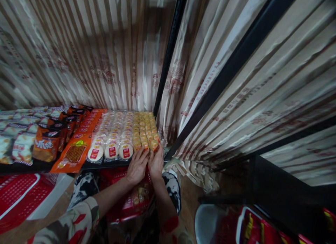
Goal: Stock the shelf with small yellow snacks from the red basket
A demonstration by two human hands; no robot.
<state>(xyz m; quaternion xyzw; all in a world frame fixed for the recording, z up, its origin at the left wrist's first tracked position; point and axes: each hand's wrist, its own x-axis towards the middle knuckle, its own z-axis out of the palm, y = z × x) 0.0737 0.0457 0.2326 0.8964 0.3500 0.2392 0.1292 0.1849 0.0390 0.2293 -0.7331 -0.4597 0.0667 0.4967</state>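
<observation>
Both hands rest at the front edge of the black metal shelf (31, 167), side by side and touching each other. The left hand (137, 166) lies palm down with its fingers spread loosely over the nearest packs in the rows of small yellow-orange wrapped snack packs (144, 130); the right hand (155, 162) sits just beside it, fingers curled lightly against the front pack at the row's right end. Neither hand closes fully around anything; they press and touch rather than clamp.

The yellow packs run away from the hands in tight rows toward the striped beige curtain (105, 55) behind. Just to the left of the left hand lie rows of round white cakes in clear wrappers with red labels (112, 146), and farther left a flat orange bag of stick snacks (75, 151).

Judging by their size and shiny film, the yellow packs are probably light and slippery, with soft or crumbly contents that could crush under a hard pinch. They look best taken by the sides with fingertips, or nudged with flat fingers so the row stays straight. Directly below the wrists a red plastic basket (126, 205) holds more such packs, though blur hides their detail.
</observation>
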